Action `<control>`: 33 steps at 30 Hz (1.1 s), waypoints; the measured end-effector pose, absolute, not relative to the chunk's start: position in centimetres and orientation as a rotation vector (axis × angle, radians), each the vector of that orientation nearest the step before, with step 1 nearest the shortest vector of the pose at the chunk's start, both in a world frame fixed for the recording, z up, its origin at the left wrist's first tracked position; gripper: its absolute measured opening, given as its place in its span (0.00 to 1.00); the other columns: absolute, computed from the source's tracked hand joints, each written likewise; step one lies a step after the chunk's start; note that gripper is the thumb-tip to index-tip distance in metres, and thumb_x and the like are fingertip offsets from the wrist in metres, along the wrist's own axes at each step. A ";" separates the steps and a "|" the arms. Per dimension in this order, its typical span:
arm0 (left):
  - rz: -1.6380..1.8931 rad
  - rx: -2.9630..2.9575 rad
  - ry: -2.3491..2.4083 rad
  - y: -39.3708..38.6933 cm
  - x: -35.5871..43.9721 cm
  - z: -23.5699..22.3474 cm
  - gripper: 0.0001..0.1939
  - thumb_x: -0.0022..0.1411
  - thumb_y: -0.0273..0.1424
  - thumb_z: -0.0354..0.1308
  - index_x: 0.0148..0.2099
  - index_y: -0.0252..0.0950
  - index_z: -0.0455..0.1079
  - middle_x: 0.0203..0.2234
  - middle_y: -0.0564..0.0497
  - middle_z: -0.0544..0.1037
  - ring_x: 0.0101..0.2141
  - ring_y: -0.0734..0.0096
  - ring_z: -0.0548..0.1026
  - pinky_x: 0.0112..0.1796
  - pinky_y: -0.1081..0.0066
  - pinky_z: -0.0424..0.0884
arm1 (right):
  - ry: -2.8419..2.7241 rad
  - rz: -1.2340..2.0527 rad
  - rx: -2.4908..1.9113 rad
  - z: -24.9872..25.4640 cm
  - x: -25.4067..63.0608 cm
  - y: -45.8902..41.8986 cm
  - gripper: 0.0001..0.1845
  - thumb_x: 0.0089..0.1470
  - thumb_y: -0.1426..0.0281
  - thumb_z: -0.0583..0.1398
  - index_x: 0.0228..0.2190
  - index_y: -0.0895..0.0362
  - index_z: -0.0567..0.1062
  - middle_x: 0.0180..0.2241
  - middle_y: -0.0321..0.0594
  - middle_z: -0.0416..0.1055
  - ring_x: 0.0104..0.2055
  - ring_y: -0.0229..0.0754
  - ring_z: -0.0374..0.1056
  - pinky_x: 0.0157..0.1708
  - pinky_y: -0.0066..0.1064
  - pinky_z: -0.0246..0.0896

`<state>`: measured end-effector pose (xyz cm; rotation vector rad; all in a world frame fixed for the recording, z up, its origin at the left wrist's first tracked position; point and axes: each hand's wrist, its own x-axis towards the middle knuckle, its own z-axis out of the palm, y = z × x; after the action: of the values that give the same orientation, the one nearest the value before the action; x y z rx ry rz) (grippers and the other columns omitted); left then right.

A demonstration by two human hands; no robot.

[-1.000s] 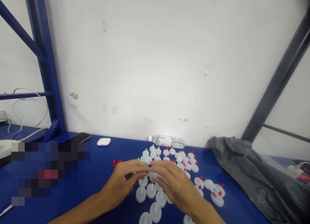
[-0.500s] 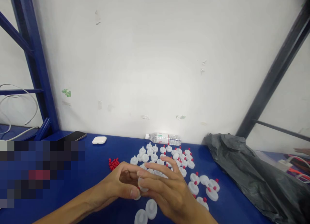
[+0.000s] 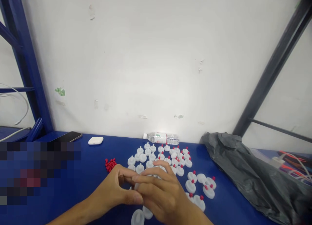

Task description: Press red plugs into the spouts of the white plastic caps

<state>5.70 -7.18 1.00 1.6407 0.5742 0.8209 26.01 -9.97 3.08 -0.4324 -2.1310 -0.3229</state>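
My left hand (image 3: 118, 187) and my right hand (image 3: 162, 189) meet over the table, fingers curled toward each other around a white plastic spout cap (image 3: 136, 186). Most of that cap is hidden by the fingers, so its tip cannot be made out. Beyond my hands stand several white spout caps with bare tips (image 3: 142, 157). To the right are several more fitted with red tips (image 3: 190, 186). A small heap of red tip caps (image 3: 110, 164) lies beyond my left wrist. Nearer to me, a loose white cap (image 3: 137, 217) rests below my hands.
A clear water bottle (image 3: 161, 138) lies against the wall at the back of the blue table (image 3: 97, 160). A white earphone case (image 3: 96, 140) and a dark phone (image 3: 69, 137) sit at left. A crumpled dark plastic bag (image 3: 234, 163) covers the right side.
The view has shifted slightly, so the table things appear a little further left. My hands have drawn closer together, and the white cap between them shows less.
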 end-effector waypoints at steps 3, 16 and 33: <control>0.959 1.759 0.766 -6.9 5.0 1.4 0.25 0.66 0.51 0.56 0.46 0.35 0.81 0.35 0.47 0.82 0.36 0.62 0.76 0.38 0.68 0.71 | -2.093 -0.377 -0.517 3.2 27.7 -8.6 0.04 0.65 0.73 0.60 0.41 0.53 0.74 0.45 0.39 0.81 0.45 0.42 0.74 0.52 0.39 0.61; 0.998 2.780 1.223 -3.8 2.4 1.0 0.11 0.70 0.28 0.50 0.44 0.36 0.75 0.39 0.45 0.79 0.45 0.58 0.69 0.47 0.58 0.67 | -1.723 -0.394 -2.253 2.8 44.0 -2.3 0.08 0.58 0.65 0.61 0.31 0.55 0.78 0.29 0.46 0.79 0.34 0.53 0.76 0.32 0.36 0.57; 0.095 2.961 1.435 -7.2 1.9 2.1 0.18 0.65 0.37 0.53 0.23 0.38 0.67 0.22 0.46 0.76 0.25 0.57 0.74 0.30 0.63 0.61 | -1.890 -0.475 -2.050 3.9 39.7 -3.1 0.24 0.70 0.60 0.48 0.34 0.56 0.78 0.28 0.52 0.78 0.31 0.56 0.76 0.32 0.38 0.56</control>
<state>1.94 -7.16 2.10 2.9612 1.4350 0.0945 39.73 -3.08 3.85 -2.0503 -1.8895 -0.4752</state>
